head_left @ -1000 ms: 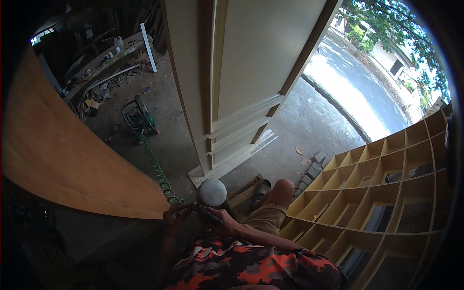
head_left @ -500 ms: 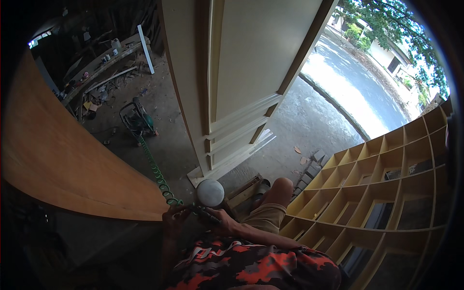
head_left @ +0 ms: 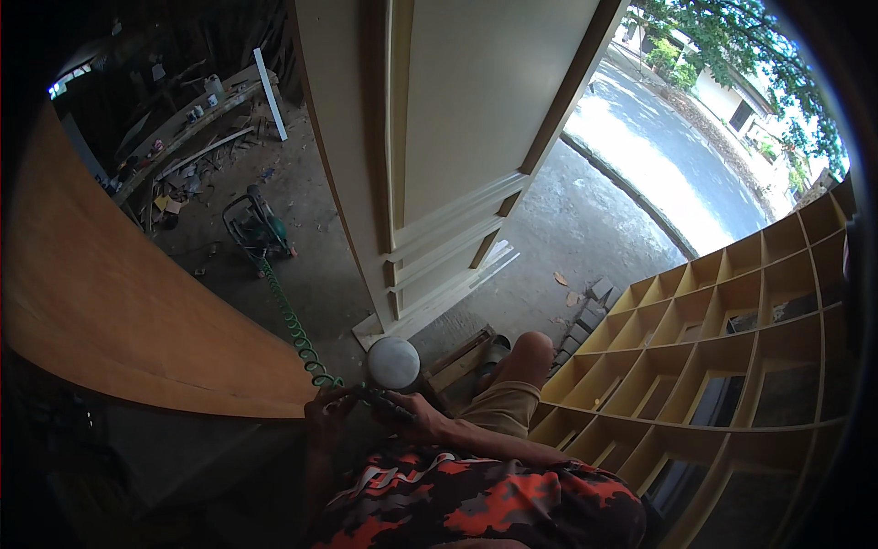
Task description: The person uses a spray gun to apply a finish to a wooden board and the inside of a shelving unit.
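Observation:
My right hand grips the dark handle of a spray gun with a round white cup on top. Just to its left, my left hand is closed on the end of a green coiled air hose where it meets the gun. Both hands sit low in the view, above my red and black patterned shirt. My bent knee in tan shorts is to the right. A tall cream-painted cabinet stands straight ahead of the gun.
A large brown wooden panel curves across the left. A yellow-brown cubby shelf unit fills the right. The hose runs back to a small compressor on the dirt floor. Wood blocks lie by the cabinet base. A sunlit road is beyond.

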A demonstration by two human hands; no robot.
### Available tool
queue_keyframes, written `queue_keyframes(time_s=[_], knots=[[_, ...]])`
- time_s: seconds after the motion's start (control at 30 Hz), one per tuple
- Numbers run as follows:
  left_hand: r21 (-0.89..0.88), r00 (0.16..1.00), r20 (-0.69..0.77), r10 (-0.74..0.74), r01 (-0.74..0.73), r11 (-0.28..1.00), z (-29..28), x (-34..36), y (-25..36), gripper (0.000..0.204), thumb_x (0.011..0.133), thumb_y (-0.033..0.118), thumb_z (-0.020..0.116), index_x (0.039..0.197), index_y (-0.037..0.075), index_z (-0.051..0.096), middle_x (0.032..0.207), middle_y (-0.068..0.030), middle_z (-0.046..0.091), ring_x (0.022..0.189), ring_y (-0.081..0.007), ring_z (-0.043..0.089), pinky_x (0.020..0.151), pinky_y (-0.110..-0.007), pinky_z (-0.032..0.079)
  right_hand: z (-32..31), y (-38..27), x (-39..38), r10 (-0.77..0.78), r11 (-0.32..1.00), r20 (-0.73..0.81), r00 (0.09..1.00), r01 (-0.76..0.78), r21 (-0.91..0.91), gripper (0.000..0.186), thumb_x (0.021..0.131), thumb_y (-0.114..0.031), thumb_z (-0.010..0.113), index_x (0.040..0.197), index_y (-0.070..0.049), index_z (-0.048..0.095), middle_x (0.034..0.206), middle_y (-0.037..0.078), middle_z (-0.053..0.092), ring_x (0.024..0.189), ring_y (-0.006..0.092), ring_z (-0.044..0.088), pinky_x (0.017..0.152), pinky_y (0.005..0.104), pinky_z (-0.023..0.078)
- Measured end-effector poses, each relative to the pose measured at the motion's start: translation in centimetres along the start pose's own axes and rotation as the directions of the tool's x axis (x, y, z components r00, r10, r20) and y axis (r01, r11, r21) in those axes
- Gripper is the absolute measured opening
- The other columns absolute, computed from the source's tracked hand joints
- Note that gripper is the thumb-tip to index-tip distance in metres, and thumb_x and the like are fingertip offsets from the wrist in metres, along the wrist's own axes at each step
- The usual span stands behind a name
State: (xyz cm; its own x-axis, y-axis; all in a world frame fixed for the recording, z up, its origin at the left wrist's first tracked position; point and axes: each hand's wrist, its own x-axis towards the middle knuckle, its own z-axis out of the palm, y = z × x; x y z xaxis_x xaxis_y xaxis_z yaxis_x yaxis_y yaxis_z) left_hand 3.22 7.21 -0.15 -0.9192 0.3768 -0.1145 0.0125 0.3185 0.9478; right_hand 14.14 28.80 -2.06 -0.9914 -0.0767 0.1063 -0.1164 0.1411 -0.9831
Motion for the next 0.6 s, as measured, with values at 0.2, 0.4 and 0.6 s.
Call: queue_keyframes(time_s=[0.2,0.4,0.6], knots=[[-0.033,1.0,0.004,0.009,-0.008,0.999,0.1,0.2,-0.5,0.025,0.092,0.021,0.088,0.11,0.003,0.084,0.102,-0.006,0.076,0.096,-0.0157,0.069,0.086,-0.035,0.052,-0.2,-0.4,-0.2,-0.031,1.0,-0.017,0.999,0.03,-0.007,0.048,0.104,-0.019,0.071,0.148,-0.006,0.058,0.088,0.02,0.074,0.075,0.0281,0.074,0.072,0.043,0.055],[0.02,0.999,0.01,0.031,-0.031,0.999,0.2,-0.1,0.1,0.027,0.093,0.022,0.087,0.11,0.001,0.084,0.103,-0.0075,0.077,0.098,-0.018,0.069,0.09,-0.036,0.052,-0.3,-1.1,-0.2,0.078,0.997,0.013,0.997,-0.078,0.019,0.048,0.098,-0.014,0.076,0.142,-0.004,0.06,0.094,0.017,0.075,0.082,0.0254,0.074,0.077,0.0414,0.057],[-0.02,0.999,-0.005,-0.048,0.048,0.999,0.3,-0.3,0.5,0.03,0.095,0.025,0.086,0.11,-0.001,0.083,0.103,-0.009,0.076,0.1,-0.019,0.07,0.091,-0.036,0.052,-0.6,-2.0,-0.3,0.057,0.998,0.001,0.998,-0.057,0.029,0.041,0.094,-0.01,0.079,0.132,-0.002,0.064,0.098,0.012,0.075,0.087,0.0145,0.068,0.081,0.0374,0.057]])
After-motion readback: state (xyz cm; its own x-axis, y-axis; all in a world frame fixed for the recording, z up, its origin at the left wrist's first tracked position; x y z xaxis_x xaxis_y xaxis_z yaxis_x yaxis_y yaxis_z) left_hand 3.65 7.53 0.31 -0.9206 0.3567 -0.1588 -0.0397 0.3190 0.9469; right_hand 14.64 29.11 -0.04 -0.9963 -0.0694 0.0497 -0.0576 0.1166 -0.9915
